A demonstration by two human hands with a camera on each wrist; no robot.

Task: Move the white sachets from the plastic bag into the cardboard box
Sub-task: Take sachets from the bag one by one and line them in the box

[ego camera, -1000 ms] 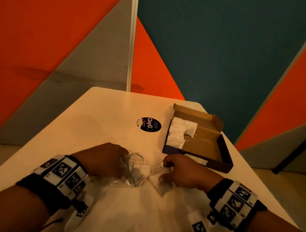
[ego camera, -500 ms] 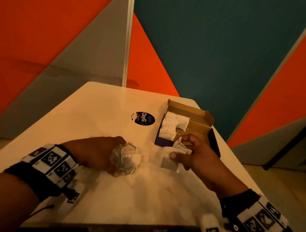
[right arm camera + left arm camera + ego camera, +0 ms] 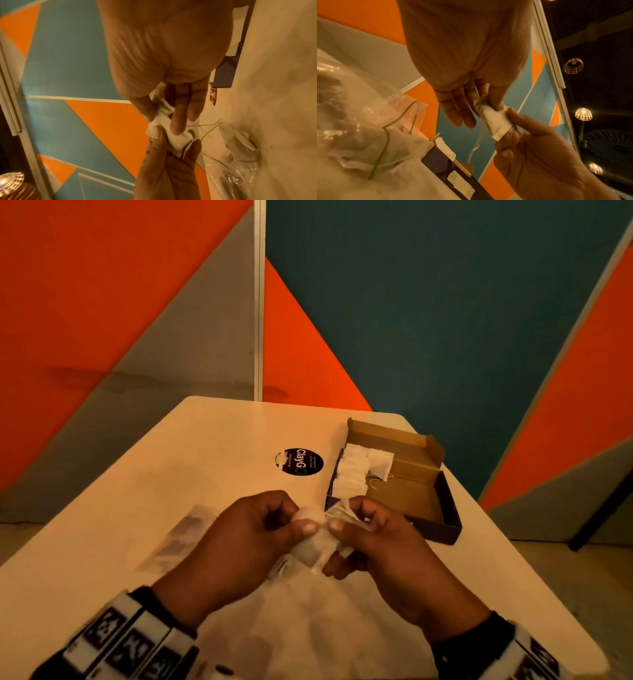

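While both your hands pinch one white sachet (image 3: 313, 546) above the table (image 3: 144, 474), left hand (image 3: 246, 529) thumb+fingers on one end, right hand (image 3: 380, 539) on the other, risk is you tug too hard: thin papery pouch could tear, or its fine string (image 3: 478, 136) snags w/ others. It's soft, flat, rectangular. Plastic bag (image 3: 368, 121) lies crinkly, clear, limp, w/ green seal line, left of your hands; may slide unheld. Cardboard box (image 3: 411, 484) is stiff, brown inside, dark outside, open, a sachet row (image 3: 352, 474) along its left side.
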